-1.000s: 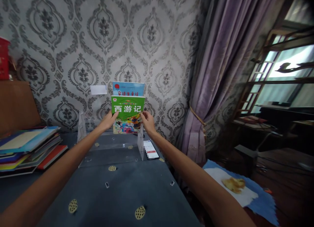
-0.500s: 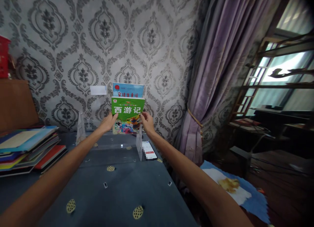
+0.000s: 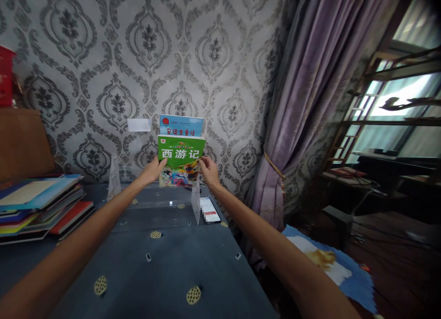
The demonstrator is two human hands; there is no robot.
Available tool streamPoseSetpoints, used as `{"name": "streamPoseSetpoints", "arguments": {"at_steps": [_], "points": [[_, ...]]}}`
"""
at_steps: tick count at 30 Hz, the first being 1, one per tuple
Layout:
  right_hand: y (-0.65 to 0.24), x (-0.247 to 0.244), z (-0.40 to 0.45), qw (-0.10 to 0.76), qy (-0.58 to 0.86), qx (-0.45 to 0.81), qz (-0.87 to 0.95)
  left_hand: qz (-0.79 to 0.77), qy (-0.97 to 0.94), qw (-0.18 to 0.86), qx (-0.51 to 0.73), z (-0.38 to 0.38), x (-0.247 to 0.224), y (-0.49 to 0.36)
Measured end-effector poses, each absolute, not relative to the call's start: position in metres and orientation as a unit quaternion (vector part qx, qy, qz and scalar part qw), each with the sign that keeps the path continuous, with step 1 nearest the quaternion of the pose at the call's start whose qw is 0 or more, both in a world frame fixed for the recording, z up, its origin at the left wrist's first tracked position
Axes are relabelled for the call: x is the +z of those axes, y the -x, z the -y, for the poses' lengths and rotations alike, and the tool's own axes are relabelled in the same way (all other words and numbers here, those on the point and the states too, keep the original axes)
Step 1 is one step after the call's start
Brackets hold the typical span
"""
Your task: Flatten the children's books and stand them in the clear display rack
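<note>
Hands grip both sides of the green book: the left hand closes on its left edge, thumb across the front cover, and the right hand pinches the right edge. The book stands roughly upright at the far side of the table, near the wall, over the clear rack; whether its bottom rests on anything cannot be told. Behind it, the top of a blue book shows above the green one. A phone lies with its screen lit just right of the rack, near the table's right edge. Toward the left edge sits an uneven stack of books, with a brown box and a red basket behind it. Beyond the right edge hangs a purple curtain.
</note>
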State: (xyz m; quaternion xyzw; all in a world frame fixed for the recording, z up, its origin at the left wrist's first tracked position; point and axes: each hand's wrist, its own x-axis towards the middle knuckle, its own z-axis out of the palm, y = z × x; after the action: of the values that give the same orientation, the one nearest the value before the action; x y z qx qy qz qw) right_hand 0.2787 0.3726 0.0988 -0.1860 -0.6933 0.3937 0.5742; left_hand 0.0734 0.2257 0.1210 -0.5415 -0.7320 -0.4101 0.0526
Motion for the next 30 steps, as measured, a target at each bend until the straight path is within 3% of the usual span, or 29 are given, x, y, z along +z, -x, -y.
{"name": "streamPoseSetpoints", "arguments": {"at_steps": [20,30], "points": [[-0.290,0.090,-0.365,0.562,0.211,0.432,0.673,0.746,0.550,0.059,-0.370,-0.216,0.120,-0.072],[-0.295,0.084,-0.321,0.574,0.232,0.454,0.641,0.732,0.569,0.086,-0.365,-0.207,0.106,-0.073]]}}
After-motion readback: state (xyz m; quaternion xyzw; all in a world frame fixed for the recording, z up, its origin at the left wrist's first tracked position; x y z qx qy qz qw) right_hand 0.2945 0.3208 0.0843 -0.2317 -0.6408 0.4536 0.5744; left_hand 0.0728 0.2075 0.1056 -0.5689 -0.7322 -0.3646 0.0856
